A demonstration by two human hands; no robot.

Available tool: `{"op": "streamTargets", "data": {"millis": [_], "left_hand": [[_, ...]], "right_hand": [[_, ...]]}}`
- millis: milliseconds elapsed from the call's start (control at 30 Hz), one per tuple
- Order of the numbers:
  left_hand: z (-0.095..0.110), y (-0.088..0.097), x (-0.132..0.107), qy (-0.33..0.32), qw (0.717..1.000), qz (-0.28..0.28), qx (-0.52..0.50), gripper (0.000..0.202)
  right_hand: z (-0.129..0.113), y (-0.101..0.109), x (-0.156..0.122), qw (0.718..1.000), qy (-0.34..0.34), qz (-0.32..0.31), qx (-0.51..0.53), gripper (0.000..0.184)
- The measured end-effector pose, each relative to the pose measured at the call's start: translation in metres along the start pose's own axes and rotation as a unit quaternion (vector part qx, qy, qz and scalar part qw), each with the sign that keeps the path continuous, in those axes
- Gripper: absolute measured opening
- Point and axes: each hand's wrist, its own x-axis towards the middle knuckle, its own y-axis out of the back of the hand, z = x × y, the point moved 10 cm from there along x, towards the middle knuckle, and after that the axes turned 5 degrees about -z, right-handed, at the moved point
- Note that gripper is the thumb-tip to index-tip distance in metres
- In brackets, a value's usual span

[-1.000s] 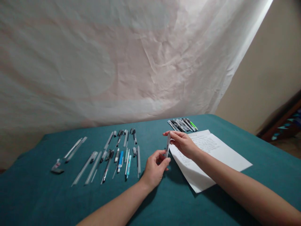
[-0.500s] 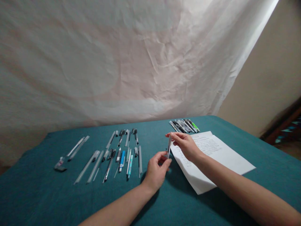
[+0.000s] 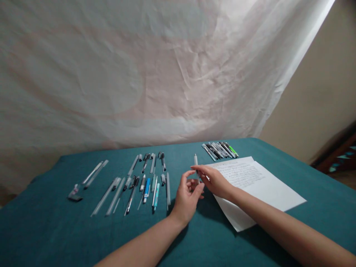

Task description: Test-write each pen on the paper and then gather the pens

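Observation:
My right hand (image 3: 215, 181) pinches a slim white pen (image 3: 196, 161) near its lower part, holding it upright over the teal table (image 3: 194, 237). My left hand (image 3: 187, 196) is curled right beside it, thumb and fingers closed at the pen's lower end. Both hands hover just left of a written sheet of paper (image 3: 258, 183).
Several pens and pen parts (image 3: 139, 181) lie in rows on the left half of the table, with a small dark piece (image 3: 74, 194) at the far left. A second group of pens (image 3: 219, 149) lies beyond the paper. A creased white cloth hangs behind.
My right hand slid down the pen from its top to its lower part. The pen's tip now sticks up free above both hands. The view shifted slightly.

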Motion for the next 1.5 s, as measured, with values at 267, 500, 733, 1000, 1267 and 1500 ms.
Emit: {"op": "streamTargets", "data": {"millis": [267, 500, 733, 1000, 1267, 1500], "left_hand": [[0.012, -0.017, -0.005, -0.036, 0.996, -0.072, 0.033, 0.04], [0.015, -0.011, -0.004, -0.062, 0.994, -0.043, 0.074, 0.024], [0.017, -0.015, -0.005, -0.056, 0.992, -0.067, 0.086, 0.031], [0.025, -0.047, -0.02, -0.112, 0.94, -0.192, 0.259, 0.049], [0.022, -0.074, -0.034, -0.149, 0.844, -0.3, 0.418, 0.038], [0.016, -0.079, -0.036, -0.159, 0.806, -0.313, 0.477, 0.034]], "right_hand": [[0.016, 0.008, 0.001, 0.999, -0.03, 0.023, 0.005, 0.047], [0.004, 0.004, 0.0, 0.999, -0.009, 0.014, -0.038, 0.037], [0.002, 0.007, 0.001, 0.998, 0.001, 0.005, -0.065, 0.04], [0.02, 0.082, -0.007, 0.987, -0.073, 0.136, -0.038, 0.026], [0.058, 0.08, -0.086, 0.958, -0.218, 0.155, 0.098, 0.021], [0.076, 0.047, -0.121, 0.937, -0.293, 0.047, 0.181, 0.03]]}}
